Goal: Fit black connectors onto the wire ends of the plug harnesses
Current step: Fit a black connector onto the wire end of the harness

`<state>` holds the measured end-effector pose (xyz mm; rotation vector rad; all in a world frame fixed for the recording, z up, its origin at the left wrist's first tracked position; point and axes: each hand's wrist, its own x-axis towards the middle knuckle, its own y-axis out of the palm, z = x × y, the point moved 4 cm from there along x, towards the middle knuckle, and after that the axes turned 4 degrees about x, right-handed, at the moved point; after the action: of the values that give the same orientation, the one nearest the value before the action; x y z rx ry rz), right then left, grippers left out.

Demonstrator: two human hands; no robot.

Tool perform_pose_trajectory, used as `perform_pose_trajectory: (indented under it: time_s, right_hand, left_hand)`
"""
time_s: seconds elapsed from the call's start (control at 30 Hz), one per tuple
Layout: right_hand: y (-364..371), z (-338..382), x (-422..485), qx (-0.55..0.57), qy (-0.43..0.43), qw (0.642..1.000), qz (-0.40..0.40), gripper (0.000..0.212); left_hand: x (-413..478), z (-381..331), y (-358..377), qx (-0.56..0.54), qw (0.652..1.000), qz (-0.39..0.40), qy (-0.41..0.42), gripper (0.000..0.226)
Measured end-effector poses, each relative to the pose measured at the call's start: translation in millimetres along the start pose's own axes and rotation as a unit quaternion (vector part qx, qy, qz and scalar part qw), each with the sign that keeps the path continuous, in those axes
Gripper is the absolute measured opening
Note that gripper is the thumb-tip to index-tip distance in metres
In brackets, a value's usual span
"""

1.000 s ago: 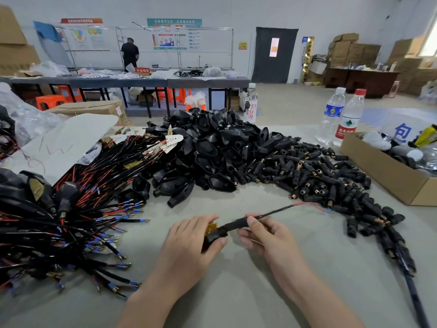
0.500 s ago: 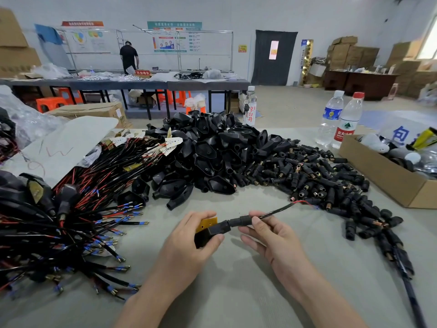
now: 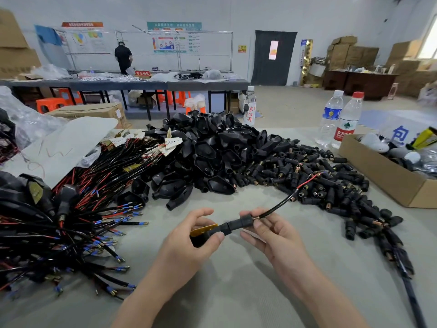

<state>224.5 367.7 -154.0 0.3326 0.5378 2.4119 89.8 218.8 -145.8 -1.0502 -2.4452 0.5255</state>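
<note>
head cam | looking forward and down, close over the counter (image 3: 236, 292) | workshop's back wall showing along frame top

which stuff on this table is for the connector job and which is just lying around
Job: harness held by left hand and right hand; connector pile; harness pile.
Lying about: water bottles; cardboard box; plastic bag.

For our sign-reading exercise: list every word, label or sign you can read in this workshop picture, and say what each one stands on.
"京白开", red, first character perhaps cut off: clear bottle.
"农夫山泉": red-capped bottle.
"包", blue: white sign at right.
"不合格区": red sign on the far table.
Too small or blurred: wall posters, blue-labelled bottle, yellow notice.
</note>
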Motion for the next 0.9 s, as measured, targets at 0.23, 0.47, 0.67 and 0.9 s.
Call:
perform_pose_trajectory:
  time_s: [0.23,0.47,0.67,0.9]
  right_hand:
    - [3.6,3.2,-1.5,-0.062,-0.020,0.997,0.028,0.023]
    - [9.7,9.0,-6.5,-0.132,-0.029,0.989,0.053,0.023]
    - [16.4,5.0,-11.1,-0.151,-0.025,0.986,0.072,0.020]
    - [17.7,-2.2,-8.5,-0.139,-0.002,0.988,0.060,0.021]
  left_hand:
    - [1.1,4.8,1.5,-0.036,0.998,0.052,-0.031,0.041]
    - [1.4,5.4,1.6,-0.040,0.996,0.064,-0.048,0.037]
    - [0.3,1.7,3.8,-0.020,0.998,0.041,-0.034,0.033]
    - [-2.5,-1.7,4.8,0.005,1.000,0.023,-0.009,0.035]
